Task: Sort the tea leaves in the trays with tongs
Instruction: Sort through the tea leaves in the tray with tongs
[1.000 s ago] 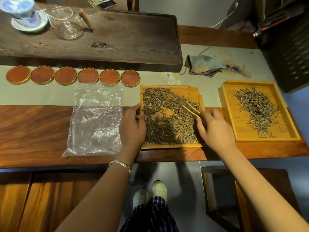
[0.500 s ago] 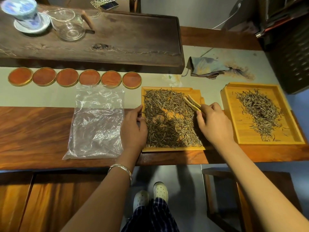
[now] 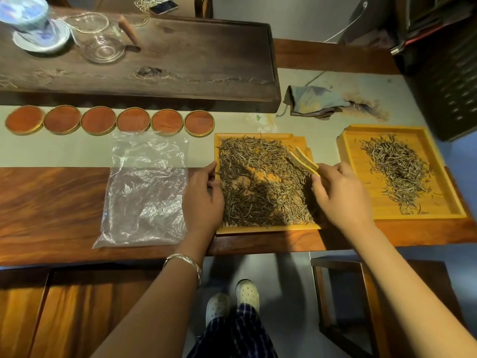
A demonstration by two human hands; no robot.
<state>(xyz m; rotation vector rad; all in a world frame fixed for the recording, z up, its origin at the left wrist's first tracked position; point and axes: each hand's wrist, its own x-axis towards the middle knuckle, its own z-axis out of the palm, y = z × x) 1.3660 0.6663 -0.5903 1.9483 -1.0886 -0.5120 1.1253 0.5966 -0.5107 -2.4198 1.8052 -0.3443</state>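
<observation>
Two yellow wooden trays lie on the table. The near tray in the middle is thickly covered with dark tea leaves. The right tray holds a smaller heap of tea leaves. My right hand grips bamboo tongs, whose tips point up-left over the near tray's upper right part. Resting on that tray's left edge is my left hand, fingers touching the rim.
A clear plastic bag lies flat left of the near tray. Several round orange coasters line up behind it. A dark wooden tea board with a glass pitcher and a porcelain cup stands at the back. A crumpled cloth lies behind the trays.
My right hand has moved with the tongs from the tray's middle toward its upper right corner. My left hand has stayed on the left rim.
</observation>
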